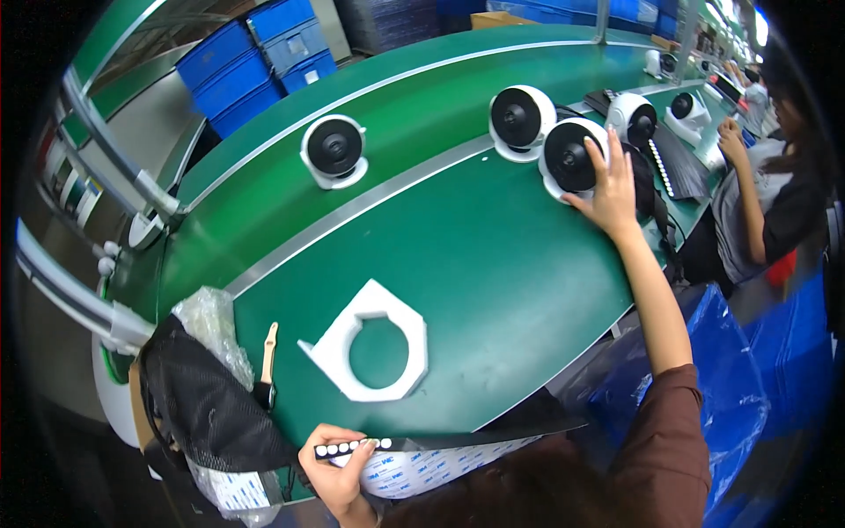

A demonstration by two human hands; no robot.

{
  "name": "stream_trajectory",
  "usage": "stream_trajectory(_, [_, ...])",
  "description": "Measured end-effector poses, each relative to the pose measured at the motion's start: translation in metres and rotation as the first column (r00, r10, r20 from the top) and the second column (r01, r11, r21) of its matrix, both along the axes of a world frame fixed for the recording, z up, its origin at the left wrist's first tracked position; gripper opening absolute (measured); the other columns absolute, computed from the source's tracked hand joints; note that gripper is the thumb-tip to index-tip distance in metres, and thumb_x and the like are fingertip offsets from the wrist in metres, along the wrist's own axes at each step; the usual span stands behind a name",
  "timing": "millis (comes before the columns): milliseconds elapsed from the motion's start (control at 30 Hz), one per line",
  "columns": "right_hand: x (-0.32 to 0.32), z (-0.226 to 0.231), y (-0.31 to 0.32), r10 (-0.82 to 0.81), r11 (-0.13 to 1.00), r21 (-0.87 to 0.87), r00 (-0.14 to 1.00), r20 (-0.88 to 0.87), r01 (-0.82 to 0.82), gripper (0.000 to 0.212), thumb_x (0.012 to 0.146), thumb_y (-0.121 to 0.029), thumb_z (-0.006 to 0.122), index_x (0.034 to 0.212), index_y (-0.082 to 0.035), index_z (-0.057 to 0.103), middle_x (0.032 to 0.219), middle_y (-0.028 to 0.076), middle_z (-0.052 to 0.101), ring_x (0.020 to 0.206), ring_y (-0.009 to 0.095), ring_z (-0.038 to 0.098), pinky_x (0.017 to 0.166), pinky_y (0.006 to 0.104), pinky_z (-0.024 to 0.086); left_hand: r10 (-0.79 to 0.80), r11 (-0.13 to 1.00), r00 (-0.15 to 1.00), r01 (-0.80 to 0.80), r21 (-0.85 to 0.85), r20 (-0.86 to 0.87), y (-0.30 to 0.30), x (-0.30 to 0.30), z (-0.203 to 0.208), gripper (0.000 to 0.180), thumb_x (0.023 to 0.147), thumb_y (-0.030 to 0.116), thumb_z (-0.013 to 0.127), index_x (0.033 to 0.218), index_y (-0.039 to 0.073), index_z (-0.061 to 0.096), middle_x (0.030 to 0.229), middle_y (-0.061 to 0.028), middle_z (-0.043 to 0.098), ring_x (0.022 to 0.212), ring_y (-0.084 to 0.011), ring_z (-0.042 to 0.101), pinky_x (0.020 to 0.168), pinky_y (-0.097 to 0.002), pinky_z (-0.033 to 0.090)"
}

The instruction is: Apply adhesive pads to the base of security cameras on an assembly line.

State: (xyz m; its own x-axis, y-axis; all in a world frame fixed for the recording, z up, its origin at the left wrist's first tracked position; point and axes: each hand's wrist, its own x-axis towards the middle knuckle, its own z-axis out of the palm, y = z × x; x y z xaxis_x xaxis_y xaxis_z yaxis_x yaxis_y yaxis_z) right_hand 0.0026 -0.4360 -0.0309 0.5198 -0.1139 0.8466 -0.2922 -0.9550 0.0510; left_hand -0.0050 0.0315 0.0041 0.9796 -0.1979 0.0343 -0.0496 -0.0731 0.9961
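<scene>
My left hand (339,466) is closed on the near-left end of a black sheet (458,440). White round pads run along that end, and white backing paper with blue print shows on the sheet's underside. At the far right, my right hand (612,189) has its fingers and thumb around the right side of a white camera (570,156) with a round black face. A second such camera (518,119) stands just left of it, and a third (635,119) is behind my fingers. On the mid-bench lies a white foam ring (415,356) with an angular outline.
A lone camera (335,150) stands on the green belt. At left are a brush (269,356), a black mesh bag (207,400) and clear plastic wrap (216,330). Black sheets (682,163) with white pads lie at right, near a co-worker (748,194). Blue bins (233,79) stand behind.
</scene>
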Motion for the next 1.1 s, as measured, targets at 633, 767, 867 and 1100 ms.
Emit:
stream_trajectory(633, [0.089, 0.132, 0.241, 0.751, 0.66, 0.736, 0.109, -0.651, -0.149, 0.098, 0.052, -0.054, 0.071, 0.126, 0.0, 0.037, 0.108, 0.025, 0.055, 0.099, 0.035, 0.055, 0.085, 0.0354, 0.043, -0.224, 0.975, 0.973, 0.223, 0.02, 0.053, 0.001, 0.007, -0.005, 0.081, 0.068, -0.006, 0.067, 0.135, -0.009, 0.02, 0.064, -0.0053, 0.061, 0.062, -0.0059, 0.055, 0.061, -0.0182, 0.043])
stream_trajectory(767, [0.123, 0.13, 0.27, 0.662, 0.72, 0.691, -0.235, -0.712, -0.065, 0.108, 0.051, -0.063, 0.068, 0.129, 0.003, 0.034, 0.119, 0.027, 0.048, 0.112, 0.038, 0.047, 0.093, 0.0394, 0.038, -0.229, 0.973, 0.969, 0.226, 0.042, 0.095, 0.0, 0.006, -0.011, 0.078, 0.069, -0.005, 0.068, 0.133, -0.009, 0.024, 0.064, -0.0046, 0.061, 0.062, -0.0057, 0.056, 0.06, -0.0176, 0.043])
stream_trajectory(867, [0.128, 0.129, 0.262, 0.606, 0.778, 0.625, -0.18, -0.775, -0.068, 0.114, 0.047, -0.068, 0.068, 0.13, 0.003, 0.035, 0.121, 0.028, 0.046, 0.114, 0.038, 0.045, 0.096, 0.0399, 0.035, -0.194, 0.98, 0.979, 0.197, -0.038, 0.062, 0.0, -0.001, -0.004, 0.075, 0.07, -0.005, 0.067, 0.132, -0.009, 0.025, 0.064, -0.0036, 0.061, 0.062, -0.0058, 0.056, 0.06, -0.0179, 0.043])
stream_trajectory(1100, [-0.033, 0.099, 0.267, 0.891, 0.316, 0.68, 0.454, 0.028, -0.661, 0.019, 0.072, -0.005, 0.065, 0.091, -0.002, 0.064, 0.08, 0.009, 0.064, 0.071, 0.015, 0.062, 0.063, 0.0244, 0.047, -0.221, 0.969, 0.968, 0.232, -0.089, 0.117, 0.015, -0.007, -0.004, 0.031, 0.07, -0.008, 0.064, 0.1, -0.006, 0.055, 0.073, -0.0081, 0.065, 0.067, -0.0066, 0.058, 0.062, -0.0184, 0.044])
